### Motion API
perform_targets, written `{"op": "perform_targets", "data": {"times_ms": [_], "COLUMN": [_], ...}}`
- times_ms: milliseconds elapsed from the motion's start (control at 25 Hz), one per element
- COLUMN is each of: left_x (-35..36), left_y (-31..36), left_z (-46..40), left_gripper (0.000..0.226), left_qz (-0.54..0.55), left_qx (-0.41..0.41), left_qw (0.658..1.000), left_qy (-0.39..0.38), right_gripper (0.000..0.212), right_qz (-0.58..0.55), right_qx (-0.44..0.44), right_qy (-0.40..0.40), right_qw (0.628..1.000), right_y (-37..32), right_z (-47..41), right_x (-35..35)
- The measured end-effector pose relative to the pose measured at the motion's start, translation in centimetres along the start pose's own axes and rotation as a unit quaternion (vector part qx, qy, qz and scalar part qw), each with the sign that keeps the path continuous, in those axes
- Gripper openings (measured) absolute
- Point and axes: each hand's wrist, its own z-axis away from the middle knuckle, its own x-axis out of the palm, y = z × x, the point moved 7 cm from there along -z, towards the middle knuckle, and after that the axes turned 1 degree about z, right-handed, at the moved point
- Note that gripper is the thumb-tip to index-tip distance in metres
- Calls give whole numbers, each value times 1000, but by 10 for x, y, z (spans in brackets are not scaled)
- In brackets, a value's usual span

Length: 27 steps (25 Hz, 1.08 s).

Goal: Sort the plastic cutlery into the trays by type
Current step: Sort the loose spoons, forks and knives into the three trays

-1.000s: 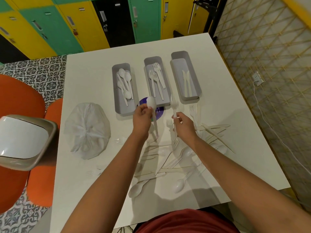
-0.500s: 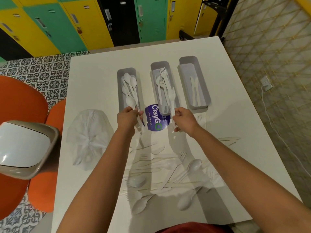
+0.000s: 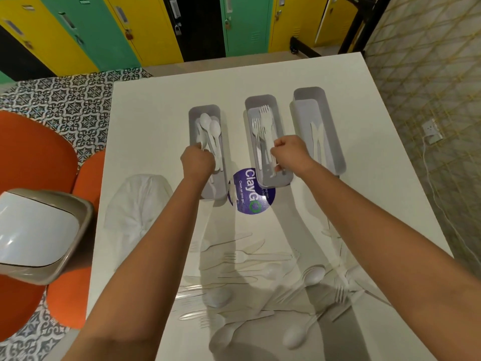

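Note:
Three grey trays stand side by side on the white table [image 3: 156, 121]. The left tray [image 3: 193, 118] holds white spoons, the middle tray [image 3: 279, 182] holds forks, the right tray [image 3: 335, 142] holds knives. My left hand [image 3: 197, 162] is over the left tray and grips a white spoon [image 3: 201, 143] lowered among the others. Over the middle tray, my right hand [image 3: 290, 152] grips a white fork [image 3: 268, 142] by its handle, the fork lying in the tray. A loose pile of white cutlery [image 3: 273, 282] lies near the table's front edge.
A purple round sticker [image 3: 251, 194] sits between the left and middle trays. A knotted white plastic bag [image 3: 138, 201] lies at the table's left. A beige swing-lid bin [image 3: 39, 235] and orange seats [image 3: 33, 147] stand left of the table; a cable runs down the right side.
Both hands moved forward from the near ends of the trays to over them. The spoon went down into the left tray and the fork into the middle tray.

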Motion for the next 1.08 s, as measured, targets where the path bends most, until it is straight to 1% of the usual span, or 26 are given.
{"op": "perform_targets", "data": {"times_ms": [80,120,160,200,280,320,360,480,560,680,760,840,920,1000,1080], "left_x": [-2,-1,1,3,6,8,8,8,11,25,35,40,41,41,40], "left_y": [9,12,15,15,11,8,5,-3,-7,-16,-32,-57,-85,-109,-128], "left_z": [-8,-12,-14,-15,-12,-10,-6,10,29,68,90,102,107,113,119], "left_gripper": [30,28,28,33,45,45,44,38,34,28,26,26,27,29,36], "left_qz": [-6,-12,-20,-29,-35,-28,-14,29,66,82,73,46,-17,-104,-181], "left_qx": [24,37,48,53,46,46,48,62,84,122,134,117,115,143,155], "left_qw": [1000,999,999,998,997,997,998,997,994,988,986,989,991,983,970], "left_qy": [5,0,-9,-21,-43,-47,-46,-24,-16,-47,-70,-74,-62,-53,-57], "right_gripper": [26,23,16,14,38,45,45,31,24,20,18,18,22,28,34], "right_qz": [10,15,18,21,55,65,64,49,54,48,89,146,210,281,319], "right_qx": [-12,-10,-7,-6,-18,-29,-43,-61,-90,-125,-163,-190,-203,-227,-237], "right_qy": [7,10,10,6,0,2,5,14,17,-17,-30,-52,-90,-121,-131], "right_qw": [1000,1000,1000,1000,998,997,997,997,994,991,982,970,952,925,908], "right_y": [-8,-8,-8,-6,-3,-1,1,14,23,43,58,72,87,102,113], "right_z": [-8,-11,-14,-16,-16,-13,-9,11,26,56,75,89,99,110,119], "right_x": [-3,-3,-3,-2,0,0,1,6,13,29,42,55,71,86,95]}}
